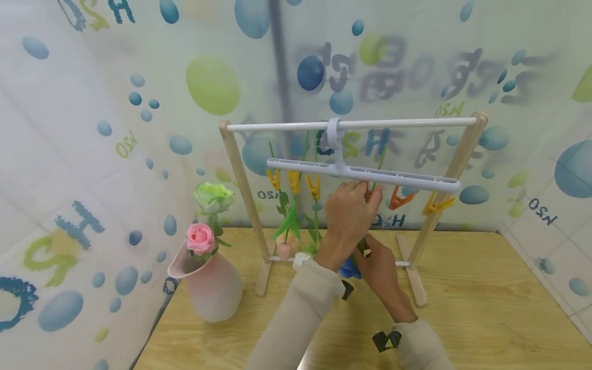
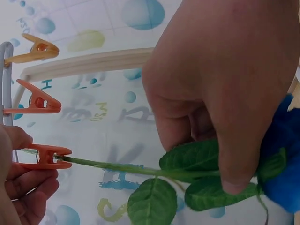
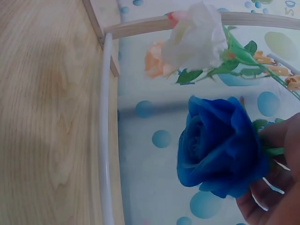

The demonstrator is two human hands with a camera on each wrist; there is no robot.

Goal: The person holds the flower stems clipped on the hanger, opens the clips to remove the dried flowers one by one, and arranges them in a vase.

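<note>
My left hand [image 1: 349, 216] is raised just under the grey hanger [image 1: 393, 177] and pinches an orange clip [image 2: 47, 157] between thumb and fingers. The green stem of a blue rose [image 3: 220, 145] runs into that clip. Lower down, my right hand [image 1: 381, 262] holds the same stem near the bloom, among its leaves [image 2: 152, 201]. The rose hangs head down, mostly hidden behind the hands in the head view. Another orange clip [image 1: 400, 199] and a yellow clip [image 1: 437, 204] hang to the right with nothing in them.
The hanger hooks over the white rail [image 1: 287, 126] of a wooden-legged rack. Yellow clips [image 1: 294, 181] on its left hold upside-down flowers, including a white one [image 3: 197, 40]. A pink-white vase [image 1: 215, 290] with a pink rose [image 1: 200, 238] and a green flower [image 1: 213, 198] stands left on the table [image 1: 499, 298].
</note>
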